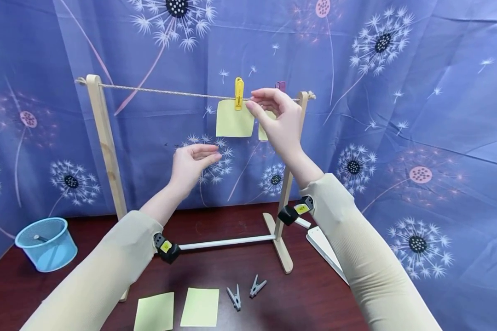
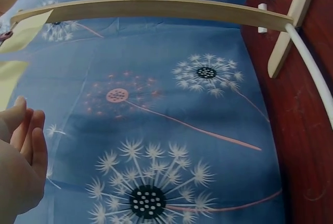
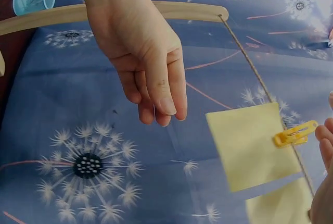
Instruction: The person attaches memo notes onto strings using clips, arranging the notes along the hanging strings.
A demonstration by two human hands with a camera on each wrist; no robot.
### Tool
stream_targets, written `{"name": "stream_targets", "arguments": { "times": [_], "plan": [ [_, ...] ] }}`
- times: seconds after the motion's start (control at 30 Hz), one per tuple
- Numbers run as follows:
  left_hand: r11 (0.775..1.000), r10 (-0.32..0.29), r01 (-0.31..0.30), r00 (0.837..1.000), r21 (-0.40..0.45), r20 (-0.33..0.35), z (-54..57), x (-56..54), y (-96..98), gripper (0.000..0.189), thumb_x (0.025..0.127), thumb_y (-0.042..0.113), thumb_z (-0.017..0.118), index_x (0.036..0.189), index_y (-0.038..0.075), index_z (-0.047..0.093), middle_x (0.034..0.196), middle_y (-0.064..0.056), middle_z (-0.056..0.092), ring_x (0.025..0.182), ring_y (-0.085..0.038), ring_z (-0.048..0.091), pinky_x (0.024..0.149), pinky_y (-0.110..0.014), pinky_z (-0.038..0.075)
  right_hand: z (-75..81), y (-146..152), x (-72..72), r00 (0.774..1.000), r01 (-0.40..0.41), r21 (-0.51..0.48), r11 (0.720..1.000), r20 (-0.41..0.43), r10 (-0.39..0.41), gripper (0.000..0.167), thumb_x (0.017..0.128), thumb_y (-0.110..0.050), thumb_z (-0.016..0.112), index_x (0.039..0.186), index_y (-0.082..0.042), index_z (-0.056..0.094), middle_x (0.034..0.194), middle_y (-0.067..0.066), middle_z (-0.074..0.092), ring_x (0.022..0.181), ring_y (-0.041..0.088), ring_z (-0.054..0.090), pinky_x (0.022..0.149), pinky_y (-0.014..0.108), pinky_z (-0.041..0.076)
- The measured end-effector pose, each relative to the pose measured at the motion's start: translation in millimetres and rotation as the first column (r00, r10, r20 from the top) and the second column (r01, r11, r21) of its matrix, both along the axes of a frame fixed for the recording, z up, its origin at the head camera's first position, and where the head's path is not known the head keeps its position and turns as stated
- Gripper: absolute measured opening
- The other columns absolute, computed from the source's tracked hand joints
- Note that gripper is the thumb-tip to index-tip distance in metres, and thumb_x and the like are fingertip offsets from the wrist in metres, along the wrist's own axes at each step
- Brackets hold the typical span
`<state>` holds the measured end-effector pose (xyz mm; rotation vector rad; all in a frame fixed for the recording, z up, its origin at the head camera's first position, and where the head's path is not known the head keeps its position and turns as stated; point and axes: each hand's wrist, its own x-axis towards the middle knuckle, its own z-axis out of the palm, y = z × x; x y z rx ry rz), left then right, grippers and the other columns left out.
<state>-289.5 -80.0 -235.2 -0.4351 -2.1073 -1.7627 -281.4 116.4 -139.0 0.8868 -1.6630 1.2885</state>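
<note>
A yellow clothespin (image 1: 239, 94) clips a yellow paper note (image 1: 234, 120) to the rope (image 1: 165, 92). My right hand (image 1: 279, 117) is beside that clothespin, thumb and fingers slightly apart, with nothing seen between them. Behind it, a second yellow note (image 1: 263, 128) hangs near a dark pink clothespin (image 1: 280, 86), partly hidden by the hand. My left hand (image 1: 193, 166) hovers lower left of the first note, its fingers loosely bent and holding nothing. In the right wrist view, the yellow clothespin (image 3: 295, 134) stays on the rope, apart from my left hand (image 3: 148, 70).
Two yellow notes (image 1: 154, 312) and two grey clothespins (image 1: 234, 297) lie on the dark red table (image 1: 314, 294). Wooden posts (image 1: 109, 151) carry the rope, with a white bar (image 1: 228, 242) below. A blue mesh basket (image 1: 49, 248) stands left; a white object (image 1: 325, 250) lies right.
</note>
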Motion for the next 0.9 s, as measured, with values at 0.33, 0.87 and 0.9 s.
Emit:
{"name": "stream_targets", "arguments": {
  "times": [0.33,0.87,0.9],
  "plan": [
    [0.979,-0.009,0.024,0.997,-0.201,0.075,-39.8,7.5,-11.8,0.033,0.086,0.023,0.077,0.115,0.009,0.072,0.106,-0.012,0.074,0.103,-0.023,0.070,0.085,-0.033,0.053,-56.1,11.2,-5.7,0.995,-0.071,0.008,0.997,0.064,0.070,0.020,0.084,0.004,0.071,0.102,0.013,0.066,0.095,0.029,0.069,0.080,-0.001,0.065,0.078,0.020,0.055],
    [0.949,-0.135,0.195,0.961,-0.248,0.240,-124.3,24.2,-37.4,0.031,0.085,0.016,0.076,0.112,0.002,0.072,0.101,-0.012,0.075,0.092,-0.017,0.071,0.081,-0.033,0.056,-155.1,17.9,-1.2,0.928,-0.176,0.079,0.981,0.347,0.138,0.020,0.086,0.002,0.071,0.104,0.009,0.067,0.097,0.028,0.069,0.083,0.001,0.066,0.083,0.021,0.053],
    [0.950,-0.134,0.195,0.960,-0.245,0.244,-128.9,24.9,-39.1,0.030,0.085,0.016,0.076,0.112,0.002,0.072,0.100,-0.012,0.075,0.092,-0.017,0.071,0.080,-0.032,0.055,-161.0,17.3,-1.3,0.922,-0.173,0.070,0.982,0.363,0.136,0.020,0.086,0.002,0.071,0.104,0.009,0.067,0.097,0.027,0.069,0.083,0.001,0.066,0.083,0.020,0.053]
  ]
}}
